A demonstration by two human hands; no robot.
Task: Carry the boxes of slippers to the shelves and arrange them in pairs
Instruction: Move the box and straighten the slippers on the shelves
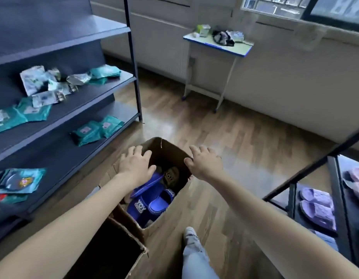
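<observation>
1. Since the right shelf already carries purple slippers, this load probably belongs there.
2. The box stands open-topped on the floor, near that shelf.
3. Left hand and right hand rest on opposite rims, fingers spread, clasping nothing; grip firmly, then lift level.
4. Blue slippers lie loose inside.
</observation>
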